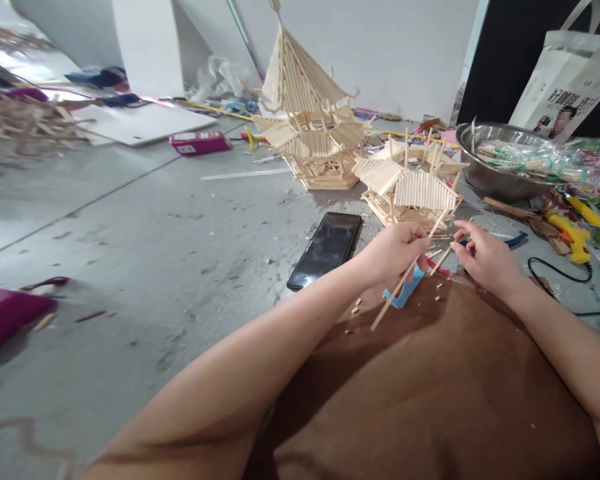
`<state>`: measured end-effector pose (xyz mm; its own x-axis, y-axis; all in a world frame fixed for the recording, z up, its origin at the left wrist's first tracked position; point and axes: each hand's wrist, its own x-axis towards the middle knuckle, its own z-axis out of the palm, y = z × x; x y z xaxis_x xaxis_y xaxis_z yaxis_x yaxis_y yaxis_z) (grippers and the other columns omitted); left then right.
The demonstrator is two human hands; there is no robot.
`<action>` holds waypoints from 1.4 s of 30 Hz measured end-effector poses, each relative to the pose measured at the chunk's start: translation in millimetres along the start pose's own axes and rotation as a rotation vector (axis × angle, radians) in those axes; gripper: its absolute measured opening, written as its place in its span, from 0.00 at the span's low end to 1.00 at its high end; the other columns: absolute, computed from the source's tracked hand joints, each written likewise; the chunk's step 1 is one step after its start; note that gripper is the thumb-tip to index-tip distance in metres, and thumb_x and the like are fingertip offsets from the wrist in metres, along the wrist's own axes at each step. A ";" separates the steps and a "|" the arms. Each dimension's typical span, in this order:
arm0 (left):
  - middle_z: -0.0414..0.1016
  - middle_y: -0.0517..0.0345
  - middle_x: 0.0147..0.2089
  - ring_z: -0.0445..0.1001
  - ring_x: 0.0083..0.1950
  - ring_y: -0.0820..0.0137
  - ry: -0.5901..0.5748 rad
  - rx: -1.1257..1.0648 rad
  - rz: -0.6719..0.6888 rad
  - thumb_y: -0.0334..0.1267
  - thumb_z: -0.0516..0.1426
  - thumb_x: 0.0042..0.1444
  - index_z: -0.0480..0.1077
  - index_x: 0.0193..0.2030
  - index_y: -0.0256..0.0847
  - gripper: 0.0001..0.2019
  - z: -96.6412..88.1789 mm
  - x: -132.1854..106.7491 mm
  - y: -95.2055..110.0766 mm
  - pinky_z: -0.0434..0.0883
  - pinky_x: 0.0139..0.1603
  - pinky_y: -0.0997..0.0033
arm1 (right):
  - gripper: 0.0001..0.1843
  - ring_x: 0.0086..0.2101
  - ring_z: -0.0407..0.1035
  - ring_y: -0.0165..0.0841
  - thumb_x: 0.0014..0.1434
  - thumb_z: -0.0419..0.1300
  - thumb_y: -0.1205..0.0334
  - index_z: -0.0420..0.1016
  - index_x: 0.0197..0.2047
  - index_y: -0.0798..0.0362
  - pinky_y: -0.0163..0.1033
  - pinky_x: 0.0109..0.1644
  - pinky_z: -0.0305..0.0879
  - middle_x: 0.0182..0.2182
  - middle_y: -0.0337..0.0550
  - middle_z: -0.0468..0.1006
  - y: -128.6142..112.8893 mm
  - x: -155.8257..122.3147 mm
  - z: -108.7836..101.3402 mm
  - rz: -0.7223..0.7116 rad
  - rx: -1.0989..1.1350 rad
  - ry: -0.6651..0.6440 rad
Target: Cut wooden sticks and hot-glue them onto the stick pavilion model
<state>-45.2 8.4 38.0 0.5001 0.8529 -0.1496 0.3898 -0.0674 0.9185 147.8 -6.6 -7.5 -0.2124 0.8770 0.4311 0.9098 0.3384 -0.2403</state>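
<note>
The left hand (397, 250) pinches a long stick (393, 298), which slants across a blue piece (409, 289). The right hand (485, 259) is half-curled, thumb at a short stick (441, 261); I cannot tell whether it grips. Just beyond stands a low pavilion (425, 191), a phone (327, 250) to its left, a bowl (500, 181) rightward, a tower (320, 143) behind.

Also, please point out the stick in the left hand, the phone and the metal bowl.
Stick (394, 295), head view: its lower part.
Phone (326, 249), head view: its screen.
Metal bowl (489, 176), head view: its outer wall.
</note>
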 end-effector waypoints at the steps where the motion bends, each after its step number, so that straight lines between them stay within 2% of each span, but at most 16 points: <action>1: 0.69 0.63 0.19 0.62 0.12 0.80 0.061 -0.083 0.024 0.35 0.49 0.54 0.59 0.28 0.38 0.05 -0.9 -1.2 2.5 0.58 0.14 0.81 | 0.18 0.27 0.69 0.31 0.56 0.50 0.60 0.64 0.50 0.54 0.35 0.30 0.60 0.36 0.43 0.76 -1.1 -0.8 1.3 -0.013 -0.014 -0.023; 5: 0.68 0.64 0.16 0.61 0.11 0.79 0.289 -0.301 0.097 0.34 0.50 0.52 0.58 0.27 0.39 0.05 -9.1 -1.9 6.4 0.58 0.13 0.80 | 0.12 0.34 0.71 0.32 0.58 0.48 0.61 0.70 0.41 0.52 0.34 0.33 0.59 0.35 0.41 0.77 -2.3 -5.2 7.2 -0.116 -0.063 -0.090; 9: 0.63 0.65 0.11 0.58 0.10 0.81 0.455 -0.237 0.123 0.32 0.51 0.48 0.58 0.20 0.38 0.08 -19.2 5.6 -1.7 0.55 0.12 0.81 | 0.13 0.35 0.71 0.31 0.59 0.46 0.61 0.71 0.39 0.51 0.34 0.33 0.57 0.35 0.40 0.77 -0.2 -7.5 11.7 -0.231 -0.102 -0.172; 11: 0.60 0.66 0.10 0.57 0.10 0.81 0.487 -0.197 0.122 0.31 0.51 0.47 0.57 0.18 0.38 0.09 -22.1 10.1 -7.4 0.54 0.12 0.81 | 0.14 0.34 0.70 0.31 0.60 0.45 0.60 0.71 0.38 0.51 0.34 0.32 0.56 0.33 0.40 0.77 0.5 -7.4 12.7 -0.279 -0.123 -0.227; 13: 0.60 0.66 0.09 0.57 0.10 0.81 0.449 -0.157 0.105 0.30 0.51 0.46 0.57 0.18 0.38 0.09 -24.4 13.1 -12.2 0.54 0.13 0.81 | 0.15 0.34 0.70 0.31 0.60 0.44 0.59 0.71 0.38 0.51 0.34 0.32 0.55 0.33 0.40 0.77 0.8 -6.8 12.9 -0.305 -0.136 -0.265; 16: 0.63 0.65 0.11 0.57 0.10 0.81 0.317 -0.062 0.075 0.29 0.51 0.46 0.59 0.19 0.38 0.07 -29.9 12.9 -14.6 0.54 0.14 0.80 | 0.16 0.34 0.70 0.31 0.60 0.43 0.58 0.71 0.39 0.51 0.34 0.33 0.55 0.34 0.41 0.77 0.8 -6.2 12.6 -0.302 -0.146 -0.287; 19: 0.66 0.64 0.14 0.56 0.10 0.82 0.143 0.036 0.017 0.30 0.52 0.47 0.63 0.26 0.37 0.02 -38.9 7.7 -9.9 0.51 0.13 0.80 | 0.16 0.34 0.70 0.31 0.61 0.43 0.58 0.71 0.38 0.50 0.34 0.33 0.54 0.33 0.41 0.77 0.8 -5.8 12.1 -0.290 -0.158 -0.313; 22: 0.68 0.64 0.16 0.57 0.10 0.81 0.066 0.051 -0.057 0.28 0.52 0.49 0.61 0.34 0.38 0.05 -47.6 1.7 -1.5 0.51 0.14 0.81 | 0.16 0.34 0.69 0.31 0.60 0.43 0.58 0.71 0.38 0.50 0.34 0.33 0.54 0.33 0.41 0.77 0.6 -5.6 12.0 -0.292 -0.153 -0.336; 30: 0.69 0.63 0.19 0.63 0.13 0.79 0.044 0.044 -0.140 0.29 0.51 0.54 0.58 0.40 0.39 0.08 -53.6 1.4 1.9 0.55 0.16 0.81 | 0.16 0.36 0.69 0.31 0.60 0.44 0.59 0.71 0.39 0.51 0.33 0.37 0.56 0.33 0.44 0.77 -1.2 -5.8 11.6 -0.310 -0.125 -0.341; 39: 0.70 0.62 0.18 0.63 0.11 0.77 0.136 -0.108 -0.147 0.29 0.55 0.48 0.60 0.43 0.39 0.14 -51.4 3.3 -3.1 0.55 0.15 0.80 | 0.15 0.37 0.69 0.31 0.60 0.44 0.60 0.72 0.39 0.52 0.34 0.38 0.58 0.34 0.44 0.77 -1.2 -5.9 11.9 -0.316 -0.116 -0.332; 42: 0.70 0.62 0.17 0.64 0.11 0.77 0.132 -0.145 -0.134 0.30 0.56 0.48 0.60 0.43 0.40 0.14 -50.2 5.4 -7.2 0.54 0.14 0.80 | 0.15 0.37 0.70 0.31 0.60 0.45 0.60 0.72 0.39 0.51 0.34 0.39 0.58 0.34 0.43 0.77 -1.6 -6.3 12.2 -0.313 -0.122 -0.330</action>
<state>-84.2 39.5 48.9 0.3422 0.9101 -0.2336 0.3263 0.1180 0.9379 143.3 -8.4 -20.5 -0.5673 0.8074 0.1621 0.8149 0.5787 -0.0308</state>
